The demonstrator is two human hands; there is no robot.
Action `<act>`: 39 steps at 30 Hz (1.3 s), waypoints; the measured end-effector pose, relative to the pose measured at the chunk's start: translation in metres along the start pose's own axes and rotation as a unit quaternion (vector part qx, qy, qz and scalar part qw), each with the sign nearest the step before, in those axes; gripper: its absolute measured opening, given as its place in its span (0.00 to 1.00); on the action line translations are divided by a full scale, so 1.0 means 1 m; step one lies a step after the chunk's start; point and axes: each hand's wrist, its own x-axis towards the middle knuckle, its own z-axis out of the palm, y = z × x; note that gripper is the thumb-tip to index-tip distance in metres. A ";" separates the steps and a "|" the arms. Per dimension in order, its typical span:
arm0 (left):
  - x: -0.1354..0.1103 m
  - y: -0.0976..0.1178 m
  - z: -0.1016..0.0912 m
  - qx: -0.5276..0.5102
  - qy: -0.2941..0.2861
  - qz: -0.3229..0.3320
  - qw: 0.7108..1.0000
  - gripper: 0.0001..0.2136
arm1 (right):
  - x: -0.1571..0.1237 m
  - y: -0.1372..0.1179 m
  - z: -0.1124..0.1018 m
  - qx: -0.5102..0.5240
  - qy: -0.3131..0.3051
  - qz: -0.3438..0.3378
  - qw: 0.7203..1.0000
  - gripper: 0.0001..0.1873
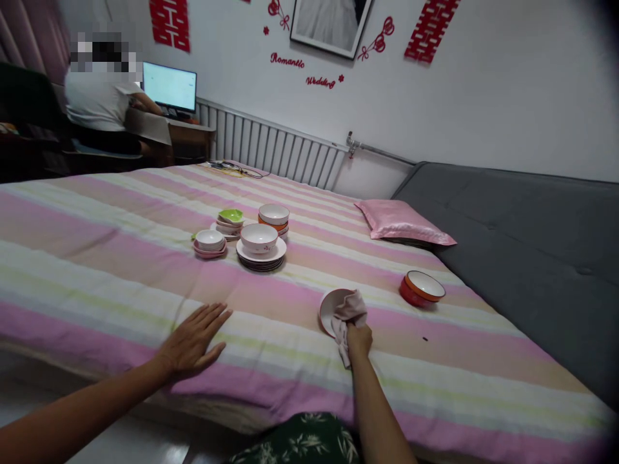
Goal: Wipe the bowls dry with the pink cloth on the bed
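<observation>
My left hand (198,338) lies flat on the striped bedsheet (271,380), fingers stretched out and holding nothing. In my right hand (360,338) is a crumpled pale pink cloth (352,309), which reaches into a white bowl (329,308). That bowl is tilted, its inside facing me. Whether my fingers also grip its rim is hidden by the cloth. To the right stand red-orange bowls with white insides (420,288), one in the other. Beyond my left hand, a white bowl (260,237) sits on a stack of plates (261,261).
Small white bowls (210,241), a green leaf-shaped dish (231,216) and more stacked bowls (274,214) stand around the plates. A pink pillow (403,220) lies by the grey headboard (512,245). Cables (236,169) lie at the far edge. A person (99,96) sits at a monitor (170,87).
</observation>
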 end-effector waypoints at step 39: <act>0.092 -0.035 -0.007 -0.170 -0.441 -0.001 0.881 0.49 | 0.000 0.005 -0.006 -0.007 0.005 0.012 1.000 0.15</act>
